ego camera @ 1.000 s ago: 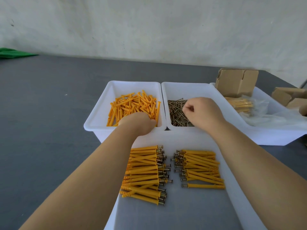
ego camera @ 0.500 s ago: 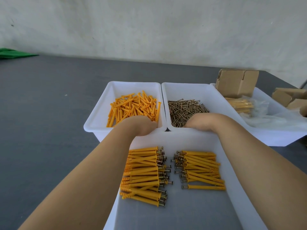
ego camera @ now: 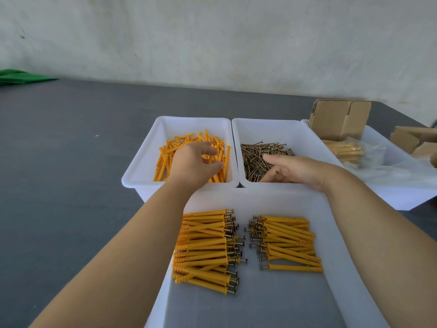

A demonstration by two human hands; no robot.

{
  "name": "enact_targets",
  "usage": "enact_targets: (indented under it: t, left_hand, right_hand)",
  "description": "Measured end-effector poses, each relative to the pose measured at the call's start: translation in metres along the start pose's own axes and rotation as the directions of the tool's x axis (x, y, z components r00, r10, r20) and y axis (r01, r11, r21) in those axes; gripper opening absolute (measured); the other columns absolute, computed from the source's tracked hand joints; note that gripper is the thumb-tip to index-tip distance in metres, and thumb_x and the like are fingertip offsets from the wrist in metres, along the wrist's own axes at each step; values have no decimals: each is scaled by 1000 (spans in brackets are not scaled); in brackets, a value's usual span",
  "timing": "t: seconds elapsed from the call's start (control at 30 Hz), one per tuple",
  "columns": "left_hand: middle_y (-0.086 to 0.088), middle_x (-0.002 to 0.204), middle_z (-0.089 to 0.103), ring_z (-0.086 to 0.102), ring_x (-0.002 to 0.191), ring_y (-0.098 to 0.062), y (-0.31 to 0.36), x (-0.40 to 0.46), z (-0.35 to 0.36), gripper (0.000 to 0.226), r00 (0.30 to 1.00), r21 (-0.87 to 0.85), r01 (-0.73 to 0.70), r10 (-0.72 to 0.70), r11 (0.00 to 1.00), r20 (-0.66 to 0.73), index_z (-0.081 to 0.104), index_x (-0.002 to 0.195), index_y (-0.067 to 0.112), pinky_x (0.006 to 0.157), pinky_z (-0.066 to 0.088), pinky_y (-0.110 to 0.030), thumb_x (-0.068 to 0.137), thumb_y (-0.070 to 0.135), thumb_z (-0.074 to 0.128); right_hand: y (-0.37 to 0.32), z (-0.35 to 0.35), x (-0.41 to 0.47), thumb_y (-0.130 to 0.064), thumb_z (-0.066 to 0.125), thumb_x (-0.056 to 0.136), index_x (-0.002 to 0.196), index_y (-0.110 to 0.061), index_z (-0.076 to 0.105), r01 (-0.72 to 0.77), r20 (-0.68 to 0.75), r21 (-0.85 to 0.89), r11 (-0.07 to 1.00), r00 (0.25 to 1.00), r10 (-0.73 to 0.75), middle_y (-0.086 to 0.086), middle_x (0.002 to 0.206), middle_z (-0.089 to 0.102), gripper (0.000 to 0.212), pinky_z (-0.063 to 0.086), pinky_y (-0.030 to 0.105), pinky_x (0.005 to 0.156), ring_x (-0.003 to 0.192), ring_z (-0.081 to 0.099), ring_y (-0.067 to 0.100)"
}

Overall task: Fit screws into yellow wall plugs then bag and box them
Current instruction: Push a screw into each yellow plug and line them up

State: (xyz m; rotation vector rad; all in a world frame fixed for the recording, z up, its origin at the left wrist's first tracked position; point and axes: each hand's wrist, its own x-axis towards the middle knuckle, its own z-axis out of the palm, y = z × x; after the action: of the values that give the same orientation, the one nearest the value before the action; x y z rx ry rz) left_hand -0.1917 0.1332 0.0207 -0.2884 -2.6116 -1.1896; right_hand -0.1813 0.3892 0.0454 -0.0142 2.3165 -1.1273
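Loose yellow wall plugs (ego camera: 179, 145) lie in the left white bin (ego camera: 139, 171); my left hand (ego camera: 194, 164) reaches into it with thumb and fingers spread just above the plugs. Brown screws (ego camera: 255, 152) fill the neighbouring white bin (ego camera: 267, 131). My right hand (ego camera: 298, 169) stretches over its near side, and a screw (ego camera: 276, 172) shows its head pinched between thumb and fingers. In the near tray (ego camera: 236, 308) lie two piles of plugs with screws fitted, a left pile (ego camera: 203, 245) and a right pile (ego camera: 290, 242).
A white tray (ego camera: 402, 192) at the right holds clear bags of filled plugs (ego camera: 347, 150) and an open cardboard box (ego camera: 340, 119). More cardboard boxes (ego camera: 411, 138) stand at the far right. A green object (ego camera: 19, 76) lies at the table's far left. A wall runs behind.
My left hand has moved forward from the bin's near rim and spread its fingers over the plugs. My right hand dropped towards the near rim, then stretched out over the screws.
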Motion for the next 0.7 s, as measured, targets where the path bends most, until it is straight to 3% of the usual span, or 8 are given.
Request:
enact_targets:
  t: [0.1, 0.17, 0.2, 0.3, 0.4, 0.47, 0.57, 0.7]
  left_hand:
    - [13, 130, 57, 66, 100, -10, 5, -3, -1, 57, 999, -112, -38, 41, 993, 29, 62, 131, 10, 87, 57, -29, 78, 21, 82]
    - [12, 130, 56, 63, 111, -15, 6, -4, -1, 57, 997, -138, -57, 64, 989, 47, 57, 135, 9, 96, 54, -35, 82, 13, 78]
    - [8, 135, 56, 63, 112, -15, 7, -4, 0, 50, 995, -128, -79, 85, 989, 43, 59, 133, 8, 98, 53, -36, 85, 11, 74]
    - [1, 135, 60, 60, 98, -12, 8, -4, 1, 27, 987, -85, -159, 160, 984, 10, 67, 118, 6, 97, 53, -36, 93, 15, 64]
    - [9, 124, 64, 55, 115, 0, 12, -6, 3, 30, 986, -137, -167, 168, 976, -2, 71, 111, 10, 96, 47, -18, 97, 33, 59]
    - [7, 114, 70, 61, 114, -1, 16, -8, 4, 33, 996, -271, -89, 94, 958, 5, 71, 113, 13, 98, 51, -28, 102, 36, 49]
    - [7, 109, 70, 68, 101, 0, 19, -9, 5, 30, 998, -360, -57, 51, 931, -27, 66, 120, 11, 91, 56, -35, 105, 13, 40]
    - [4, 128, 60, 66, 107, -2, 17, -9, 4, 48, 998, -409, -59, 57, 910, -17, 52, 137, 21, 86, 53, -16, 100, -6, 36]
  right_hand:
    - [1, 1, -3, -73, 62, 69, 101, -27, 79, 79, -15, -185, 980, 996, -83, -6, 105, 76, 59, 49, 35, 99, 105, 69, 17]
    - [2, 2, 0, -59, 61, 85, 101, -30, 77, 100, -82, -276, 956, 988, -127, -11, 104, 74, 37, 46, 37, 104, 106, 66, 12]
    - [3, 3, 1, -53, 57, 93, 98, -31, 77, 95, -107, -271, 958, 986, -128, -12, 103, 74, 31, 46, 38, 105, 104, 66, 11]
    - [5, 6, 3, -51, 47, 100, 88, -31, 79, 76, -187, -205, 976, 976, -115, -9, 98, 76, 41, 48, 40, 101, 99, 68, 13]
    - [5, 11, 5, -49, 42, 103, 81, -22, 79, 145, -327, -114, 983, 929, -175, -2, 84, 77, 50, 53, 38, 89, 86, 73, 18]
    - [3, 15, 4, -44, 40, 105, 86, -14, 74, 239, -408, 22, 971, 888, -210, 3, 81, 77, 50, 55, 38, 83, 79, 75, 20]
    - [-2, 18, 1, -42, 39, 105, 91, -10, 69, 366, -517, 94, 926, 813, -268, 5, 82, 76, 45, 55, 39, 78, 75, 76, 22]
    - [-11, 26, -3, -36, 39, 106, 91, -13, 67, 483, -615, 30, 875, 699, -364, 2, 80, 76, 39, 54, 32, 73, 73, 75, 18]
